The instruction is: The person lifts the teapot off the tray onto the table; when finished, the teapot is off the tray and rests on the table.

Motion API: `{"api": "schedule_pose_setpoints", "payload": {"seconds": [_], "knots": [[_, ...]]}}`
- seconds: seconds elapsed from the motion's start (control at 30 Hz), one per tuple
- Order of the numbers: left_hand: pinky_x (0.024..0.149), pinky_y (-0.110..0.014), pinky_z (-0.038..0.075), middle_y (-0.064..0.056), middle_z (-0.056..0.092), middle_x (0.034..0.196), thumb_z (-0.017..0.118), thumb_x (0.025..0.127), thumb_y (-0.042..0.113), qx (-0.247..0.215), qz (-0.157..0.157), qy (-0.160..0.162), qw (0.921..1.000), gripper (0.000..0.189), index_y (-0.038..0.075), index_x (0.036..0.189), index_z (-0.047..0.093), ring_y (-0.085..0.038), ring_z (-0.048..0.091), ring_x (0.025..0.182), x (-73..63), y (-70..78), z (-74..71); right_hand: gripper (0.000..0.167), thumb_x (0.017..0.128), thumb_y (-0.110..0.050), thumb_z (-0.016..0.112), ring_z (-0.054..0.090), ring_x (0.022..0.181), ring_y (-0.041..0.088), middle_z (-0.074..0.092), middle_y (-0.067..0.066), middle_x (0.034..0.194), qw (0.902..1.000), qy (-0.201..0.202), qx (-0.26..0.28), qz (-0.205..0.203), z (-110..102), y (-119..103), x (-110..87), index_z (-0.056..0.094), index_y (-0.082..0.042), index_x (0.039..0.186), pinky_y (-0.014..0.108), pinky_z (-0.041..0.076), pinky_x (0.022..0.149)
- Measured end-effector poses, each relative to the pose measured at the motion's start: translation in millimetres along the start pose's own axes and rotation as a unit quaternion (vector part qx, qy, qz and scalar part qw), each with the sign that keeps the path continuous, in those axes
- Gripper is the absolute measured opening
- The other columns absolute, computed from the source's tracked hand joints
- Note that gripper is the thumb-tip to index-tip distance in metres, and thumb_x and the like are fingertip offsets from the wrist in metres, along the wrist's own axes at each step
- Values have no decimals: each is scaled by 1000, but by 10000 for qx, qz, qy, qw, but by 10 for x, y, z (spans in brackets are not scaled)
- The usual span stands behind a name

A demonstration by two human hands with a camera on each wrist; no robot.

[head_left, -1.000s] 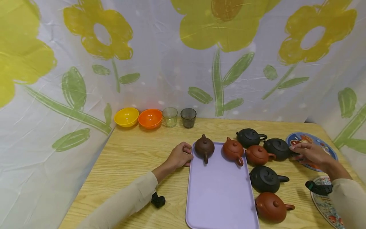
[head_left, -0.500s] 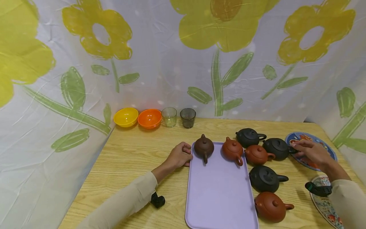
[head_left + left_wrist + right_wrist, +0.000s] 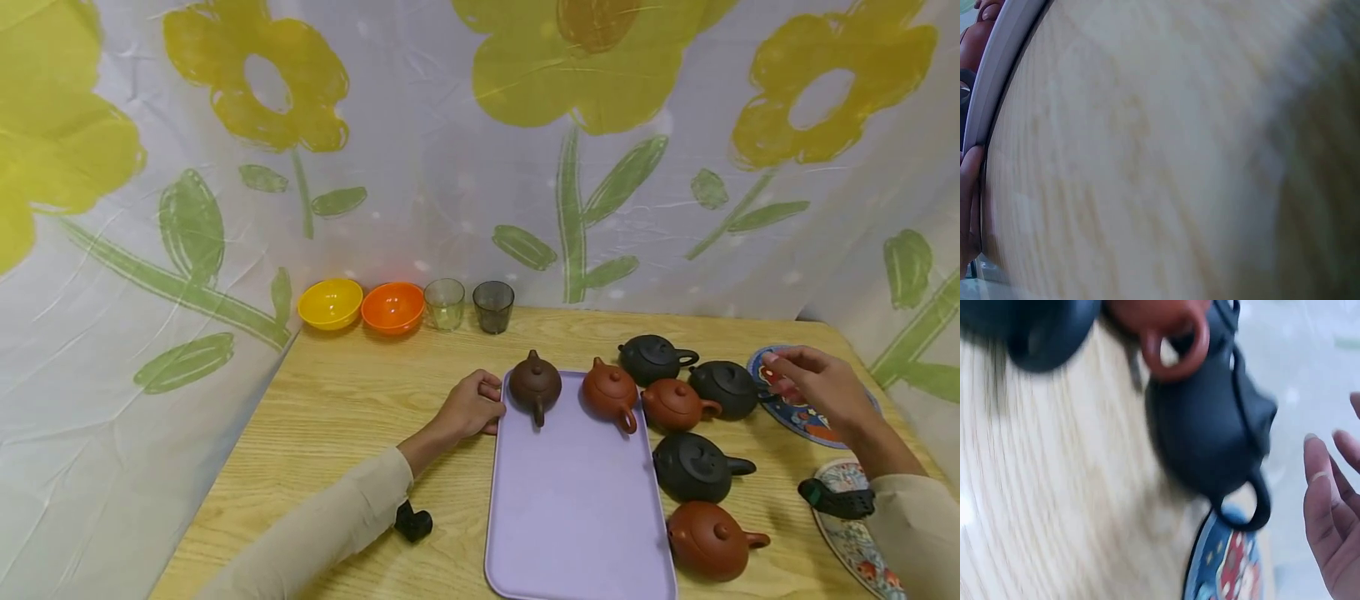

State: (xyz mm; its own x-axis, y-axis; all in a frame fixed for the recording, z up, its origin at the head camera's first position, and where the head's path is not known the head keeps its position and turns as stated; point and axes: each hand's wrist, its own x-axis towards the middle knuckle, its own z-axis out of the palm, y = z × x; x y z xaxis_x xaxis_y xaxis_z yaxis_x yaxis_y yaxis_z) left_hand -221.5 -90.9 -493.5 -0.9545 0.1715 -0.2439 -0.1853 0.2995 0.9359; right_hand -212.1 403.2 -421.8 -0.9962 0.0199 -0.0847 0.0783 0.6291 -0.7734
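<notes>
My left hand (image 3: 471, 407) holds the left rim of a lavender tray (image 3: 577, 508); in the left wrist view its fingertips (image 3: 969, 175) meet the tray's edge. At the tray's far end sit a dark brown teapot (image 3: 535, 387) and a reddish-brown teapot (image 3: 609, 390). My right hand (image 3: 821, 387) is raised with loosely bent fingers, apart from the handle of a black teapot (image 3: 723, 390). Around that pot stand a second black teapot (image 3: 652, 357) and a reddish-brown one (image 3: 675, 405). Nearer, beside the tray's right edge, are another black teapot (image 3: 693, 468) and a reddish-brown teapot (image 3: 708, 540).
Along the back stand a yellow bowl (image 3: 330, 305), an orange bowl (image 3: 393, 309), a clear greenish glass (image 3: 445, 305) and a dark glass (image 3: 493, 307). A blue patterned round mat or plate (image 3: 810, 427) and another patterned round one (image 3: 855, 533) lie at the right.
My right hand has let go of the black teapot's handle and risen slightly above it. The teapot stays in place. My left hand stays at the tray's edge.
</notes>
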Motion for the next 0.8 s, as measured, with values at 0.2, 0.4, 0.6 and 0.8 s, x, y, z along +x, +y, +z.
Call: {"api": "schedule_pose_setpoints", "payload": {"seconds": [0.2,0.4,0.6,0.8], "knots": [[57,-33,62,-14,57,105,66,83,-2,44,39,52,10000,40,2,121,56,-17,62,73,-7,3,1,39,103,-42,52,68,77,5,60,-31,95,9990,-11,176,-403,160,-382,-70,58,-11,125,27,56,61],[57,-33,62,-14,57,105,66,84,-1,47,15,31,10000,40,2,121,56,-17,61,75,6,-6,9,45,104,-39,53,68,76,14,63,-28,95,9972,-293,229,-651,397,-749,-128,57,-1,127,28,58,64],[57,-33,62,-14,57,106,67,84,-2,103,6,68,9999,39,3,122,56,-18,62,76,14,-44,-3,48,102,-43,54,64,68,24,67,-4,86,9942,-810,370,-606,686,-1090,-199,59,-1,126,34,55,55],[57,-33,62,-15,58,106,68,83,-1,140,67,31,9999,40,2,121,56,-18,62,75,21,-27,7,47,101,-42,58,63,70,22,65,10,86,9897,-1288,397,-492,951,-1356,-273,62,-1,123,32,53,57]]}}
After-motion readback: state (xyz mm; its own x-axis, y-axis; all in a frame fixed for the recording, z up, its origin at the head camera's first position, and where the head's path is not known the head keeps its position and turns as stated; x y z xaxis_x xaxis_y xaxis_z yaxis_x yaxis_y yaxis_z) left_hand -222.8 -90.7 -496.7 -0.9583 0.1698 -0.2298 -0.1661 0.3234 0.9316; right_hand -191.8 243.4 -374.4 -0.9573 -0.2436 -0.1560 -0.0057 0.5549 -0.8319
